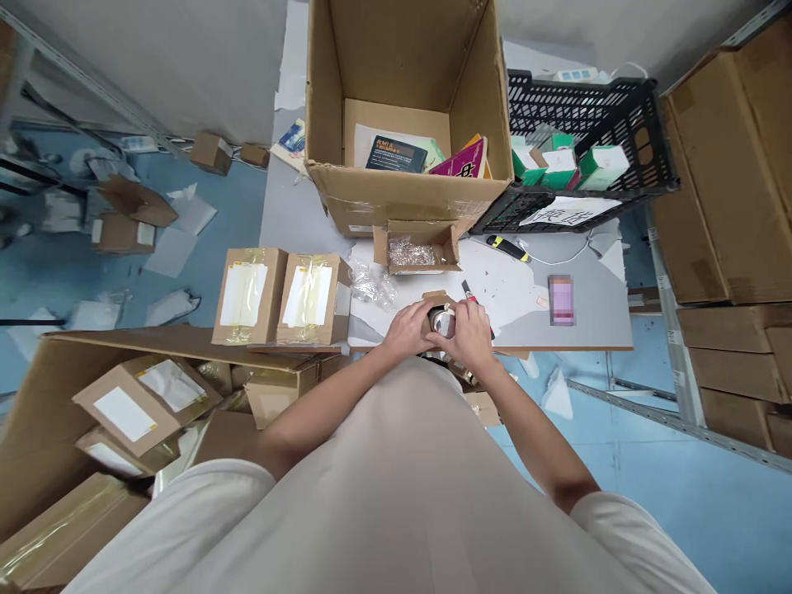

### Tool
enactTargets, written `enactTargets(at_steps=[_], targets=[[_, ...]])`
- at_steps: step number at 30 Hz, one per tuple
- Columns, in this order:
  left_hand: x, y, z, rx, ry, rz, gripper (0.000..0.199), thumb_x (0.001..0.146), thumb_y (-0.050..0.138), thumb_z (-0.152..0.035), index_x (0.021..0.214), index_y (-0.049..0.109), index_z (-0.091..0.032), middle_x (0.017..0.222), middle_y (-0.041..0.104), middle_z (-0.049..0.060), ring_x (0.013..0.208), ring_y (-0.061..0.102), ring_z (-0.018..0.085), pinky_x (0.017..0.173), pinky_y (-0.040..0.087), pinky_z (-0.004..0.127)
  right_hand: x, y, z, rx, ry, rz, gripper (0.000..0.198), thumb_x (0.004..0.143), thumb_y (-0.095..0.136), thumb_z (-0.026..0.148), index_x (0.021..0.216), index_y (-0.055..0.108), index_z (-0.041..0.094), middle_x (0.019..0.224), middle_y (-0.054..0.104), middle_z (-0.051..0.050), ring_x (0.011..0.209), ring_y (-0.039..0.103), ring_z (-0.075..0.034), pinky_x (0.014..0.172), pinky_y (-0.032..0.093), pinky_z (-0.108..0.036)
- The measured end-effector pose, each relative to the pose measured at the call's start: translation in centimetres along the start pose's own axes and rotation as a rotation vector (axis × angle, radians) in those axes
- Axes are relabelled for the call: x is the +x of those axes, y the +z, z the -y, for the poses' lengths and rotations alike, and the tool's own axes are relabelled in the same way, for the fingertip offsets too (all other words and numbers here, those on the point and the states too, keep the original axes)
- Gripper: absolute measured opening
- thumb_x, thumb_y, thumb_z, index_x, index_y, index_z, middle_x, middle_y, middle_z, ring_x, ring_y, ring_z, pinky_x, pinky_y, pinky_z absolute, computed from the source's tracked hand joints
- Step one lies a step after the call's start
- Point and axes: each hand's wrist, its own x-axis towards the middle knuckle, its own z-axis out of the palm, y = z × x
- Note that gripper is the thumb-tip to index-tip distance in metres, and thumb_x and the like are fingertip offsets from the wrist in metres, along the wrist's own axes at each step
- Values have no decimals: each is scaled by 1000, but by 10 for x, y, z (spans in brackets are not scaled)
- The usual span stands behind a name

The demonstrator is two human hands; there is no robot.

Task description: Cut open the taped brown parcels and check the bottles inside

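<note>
Close to the table's front edge, my left hand [408, 330] and my right hand [473, 334] are closed around a small round object [442, 320] with a silvery top and a dark side; its exact kind I cannot make out. A brown cardboard piece [437, 296] shows just behind it. A red and black tool [469, 291] lies partly under my right hand. Beyond my hands stands a small open cardboard box [424, 270] with bubble wrap [408, 251] inside. More clear bubble wrap [373, 285] lies left of it.
Two taped cartons [313, 301] stand on the left. Behind are a large open carton [408, 194] with books and a black crate [643, 181] with green-white boxes. A yellow-black utility knife [508, 248] and a pink blurred item [562, 300] lie right. A big carton [49, 396] holds parcels.
</note>
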Motion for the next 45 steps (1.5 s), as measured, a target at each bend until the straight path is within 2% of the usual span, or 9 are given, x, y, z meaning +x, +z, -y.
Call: enactTargets(at_steps=[5,11,18,24,27,32,36,40,45], targets=[[-2,2,-2,60,1,16,70,60,76,-47,122,55,-22,126,57,14,120,50,34,108,32,49,3,-11,-8,-14,1,92,57,78,53,66,103,59,15,97,59,-14,94,48,-30,79,34,-40],[2,-4,-6,-74,-19,1,67,64,75,-41,123,55,-18,127,55,15,123,48,32,109,33,47,-8,-2,-7,-21,-50,131,56,87,48,51,130,51,15,110,53,-17,97,47,-31,78,37,-42],[-13,2,-10,-314,-168,-204,99,55,84,-42,137,34,-20,142,41,19,129,45,30,108,34,47,-26,17,-23,408,178,-207,68,84,52,48,142,33,18,129,45,-19,115,48,-31,89,44,-48],[-18,9,-2,-130,-54,-98,50,70,74,-44,110,57,-21,138,48,17,132,43,28,111,31,49,-19,21,-40,709,-25,3,31,84,54,46,98,67,22,116,56,-13,111,54,-28,94,46,-47],[-15,6,4,8,51,-17,41,76,69,-43,109,57,-21,141,44,17,134,40,28,110,34,49,6,28,-49,908,155,-48,33,83,54,51,94,66,22,109,59,-10,106,57,-25,92,48,-45],[-9,0,11,144,195,29,40,82,64,-37,115,52,-18,143,38,19,135,39,27,107,39,47,54,34,-47,1354,447,139,62,85,42,64,135,40,27,107,65,-7,99,63,-20,94,48,-43],[-1,-3,15,103,164,13,53,82,64,-35,126,38,-17,144,36,21,135,38,27,107,38,48,61,23,-45,1316,159,124,62,88,33,67,136,43,28,107,68,-6,102,63,-20,98,45,-44],[8,-3,16,52,97,4,69,78,67,-37,130,28,-17,137,43,20,130,44,28,107,38,49,47,11,-58,943,-223,125,45,91,41,56,116,63,26,121,63,-8,118,55,-23,105,40,-45],[15,-7,13,47,91,36,72,76,69,-38,131,28,-16,135,43,19,128,45,29,106,39,48,32,14,-69,614,-470,112,35,94,42,40,117,61,23,136,51,-11,132,42,-25,108,37,-47]])
